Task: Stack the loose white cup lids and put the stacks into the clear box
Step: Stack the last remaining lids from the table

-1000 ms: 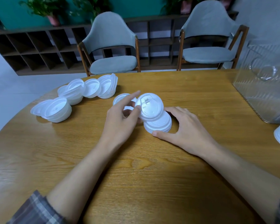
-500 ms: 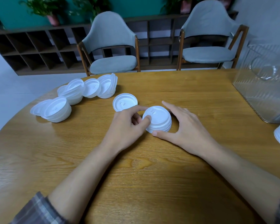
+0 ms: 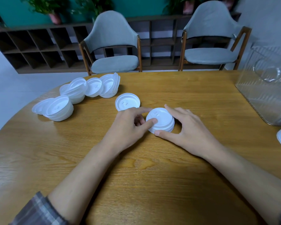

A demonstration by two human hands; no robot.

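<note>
My right hand (image 3: pixel 191 128) curls its fingers round the short stack of white plastic cup lids (image 3: pixel 164 116); my left hand (image 3: pixel 128 125) pinches its top. I'd press squarely so it seats flush.

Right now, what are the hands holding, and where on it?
Both hold the stack of white lids on the table: left hand thumb on top, forefinger at its rim; right hand pinching its sides.

Wood table (image 3: pixel 144 179): gripped stack (image 3: pixel 163 120), lid (image 3: pixel 127 101) just behind-left, piles (image 3: pixel 74 98) farther left, box (image 3: pixel 266 96) far right.
</note>
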